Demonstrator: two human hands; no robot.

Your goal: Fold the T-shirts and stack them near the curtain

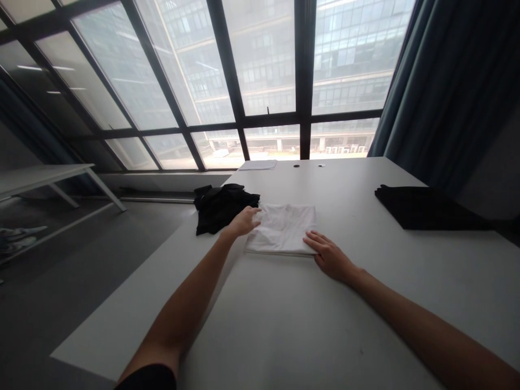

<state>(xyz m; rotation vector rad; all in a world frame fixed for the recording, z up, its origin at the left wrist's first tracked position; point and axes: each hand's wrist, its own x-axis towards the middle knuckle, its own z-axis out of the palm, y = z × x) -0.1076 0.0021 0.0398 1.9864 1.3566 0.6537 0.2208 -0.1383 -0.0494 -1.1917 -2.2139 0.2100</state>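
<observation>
Through the head camera I see the folded white cloth, a flat rectangle of fabric (pixel 282 230), lying on the smooth white bench (pixel 284 309) between the two bare hands, its long near edge facing me. I have the left hand (pixel 244 221) at its left side, thumb and fingers spread apart over the upper corner, beside a crumpled heap of black fabric (pixel 223 206), while the right hand (pixel 329 254) rests on the near right corner with its fingers extended and close together; neither closes around the cloth, and a neatly folded black fabric piece (pixel 430 208) lies well off to the right.
</observation>
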